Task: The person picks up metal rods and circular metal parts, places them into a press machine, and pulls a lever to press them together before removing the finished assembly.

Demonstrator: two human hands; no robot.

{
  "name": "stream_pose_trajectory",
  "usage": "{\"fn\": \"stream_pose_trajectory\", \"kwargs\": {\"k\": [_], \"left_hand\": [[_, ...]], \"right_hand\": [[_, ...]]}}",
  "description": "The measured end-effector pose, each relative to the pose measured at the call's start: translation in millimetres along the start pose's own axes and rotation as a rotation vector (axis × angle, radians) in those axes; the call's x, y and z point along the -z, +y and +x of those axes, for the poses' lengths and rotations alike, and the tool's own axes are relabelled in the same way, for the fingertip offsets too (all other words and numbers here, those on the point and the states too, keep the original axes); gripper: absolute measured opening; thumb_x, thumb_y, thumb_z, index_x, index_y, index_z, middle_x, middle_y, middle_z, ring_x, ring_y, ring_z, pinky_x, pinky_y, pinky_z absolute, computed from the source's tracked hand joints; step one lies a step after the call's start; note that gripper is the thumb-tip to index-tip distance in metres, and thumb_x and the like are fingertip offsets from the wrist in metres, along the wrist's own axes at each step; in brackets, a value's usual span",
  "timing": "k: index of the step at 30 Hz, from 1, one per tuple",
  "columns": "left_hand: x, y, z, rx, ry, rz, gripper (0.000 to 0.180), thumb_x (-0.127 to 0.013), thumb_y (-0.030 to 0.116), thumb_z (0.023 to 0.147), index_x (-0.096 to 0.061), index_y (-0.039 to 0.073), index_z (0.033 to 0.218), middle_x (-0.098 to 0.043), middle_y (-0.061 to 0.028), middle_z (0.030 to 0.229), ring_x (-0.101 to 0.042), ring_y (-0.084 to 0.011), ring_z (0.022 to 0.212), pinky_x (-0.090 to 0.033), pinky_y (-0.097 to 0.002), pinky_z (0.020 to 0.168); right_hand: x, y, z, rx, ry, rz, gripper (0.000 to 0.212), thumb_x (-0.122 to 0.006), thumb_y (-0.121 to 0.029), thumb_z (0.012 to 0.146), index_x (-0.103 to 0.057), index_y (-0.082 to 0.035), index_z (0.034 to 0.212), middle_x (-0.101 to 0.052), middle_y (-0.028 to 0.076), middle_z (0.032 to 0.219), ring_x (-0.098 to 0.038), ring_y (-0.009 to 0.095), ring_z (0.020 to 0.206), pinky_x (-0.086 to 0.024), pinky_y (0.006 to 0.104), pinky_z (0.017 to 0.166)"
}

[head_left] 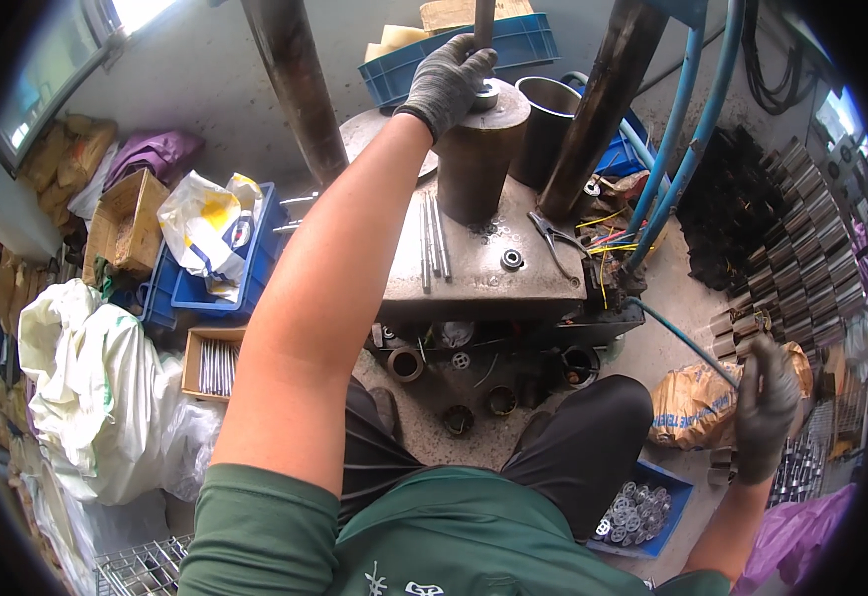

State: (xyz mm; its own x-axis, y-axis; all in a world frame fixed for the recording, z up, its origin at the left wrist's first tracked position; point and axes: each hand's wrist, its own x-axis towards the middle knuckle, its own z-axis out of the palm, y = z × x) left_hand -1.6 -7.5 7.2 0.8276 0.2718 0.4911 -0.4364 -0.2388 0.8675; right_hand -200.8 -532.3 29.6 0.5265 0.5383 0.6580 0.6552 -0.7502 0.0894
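Note:
My left hand (451,82), in a grey knit glove, reaches to the far middle. Its fingers close round the upright metal rod (484,22), whose lower part they partly hide. Just beneath, a dark metal ring (487,96) sits on top of a thick steel cylinder (473,164). This cylinder stands on a metal press table (483,268). Off to the right, my gloved right hand (767,412) is closed at the end of a thin teal lever (687,341). Slim metal rods (435,238), pliers (554,241) and a small bearing-like ring (511,259) lie on the table.
Thick steel columns (300,89) flank the cylinder, with blue hoses (697,139) at right. Left are a blue crate (267,238), a carton of rods (195,363) and a white sack (86,387). A blue bin (674,505) of metal discs sits near my right leg. Stacked metal sleeves (801,228) line the right.

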Motion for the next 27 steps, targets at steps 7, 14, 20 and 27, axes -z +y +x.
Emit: {"fn": "stream_pose_trajectory", "kwargs": {"k": [7, 14, 20, 27], "left_hand": [[1, 5, -1, 0.052, -0.019, 0.023, 0.039, -0.069, 0.027, 0.107, -0.066, 0.001, 0.136, -0.075, -0.0082, 0.105, -0.071, -0.0153, 0.096, -0.060, -0.0313, 0.087], [2, -1, 1, 0.044, -0.033, -0.023, 0.037, -0.067, 0.024, 0.107, -0.065, 0.002, 0.137, -0.074, -0.0072, 0.108, -0.070, -0.0146, 0.097, -0.060, -0.0311, 0.088], [4, 15, -14, 0.043, 0.006, -0.034, 0.028, -0.070, 0.019, 0.106, -0.069, 0.004, 0.130, -0.069, -0.0014, 0.102, -0.061, -0.0107, 0.091, -0.054, -0.0277, 0.084], [-20, 29, -100, -0.353, -0.025, -0.284, 0.032, -0.070, 0.003, 0.104, -0.063, 0.003, 0.135, -0.068, -0.0031, 0.113, -0.062, -0.0129, 0.104, -0.051, -0.0296, 0.095]], "right_hand": [[-38, 60, 114, -0.143, 0.149, 0.161, 0.023, -0.069, -0.012, 0.106, -0.073, 0.002, 0.124, -0.077, 0.012, 0.111, -0.074, 0.020, 0.101, -0.059, 0.0325, 0.091], [-49, 71, 149, -0.211, 0.043, 0.157, 0.025, -0.073, -0.017, 0.103, -0.075, 0.003, 0.119, -0.079, 0.016, 0.108, -0.076, 0.023, 0.098, -0.060, 0.0349, 0.090], [-43, 64, 144, -0.259, 0.029, 0.110, 0.026, -0.073, -0.018, 0.102, -0.075, 0.002, 0.118, -0.078, 0.017, 0.104, -0.077, 0.026, 0.094, -0.060, 0.0361, 0.087], [-26, 48, 112, -0.082, 0.099, 0.075, 0.018, -0.072, -0.011, 0.100, -0.074, 0.003, 0.111, -0.076, 0.018, 0.100, -0.075, 0.033, 0.092, -0.060, 0.0394, 0.085]]}}
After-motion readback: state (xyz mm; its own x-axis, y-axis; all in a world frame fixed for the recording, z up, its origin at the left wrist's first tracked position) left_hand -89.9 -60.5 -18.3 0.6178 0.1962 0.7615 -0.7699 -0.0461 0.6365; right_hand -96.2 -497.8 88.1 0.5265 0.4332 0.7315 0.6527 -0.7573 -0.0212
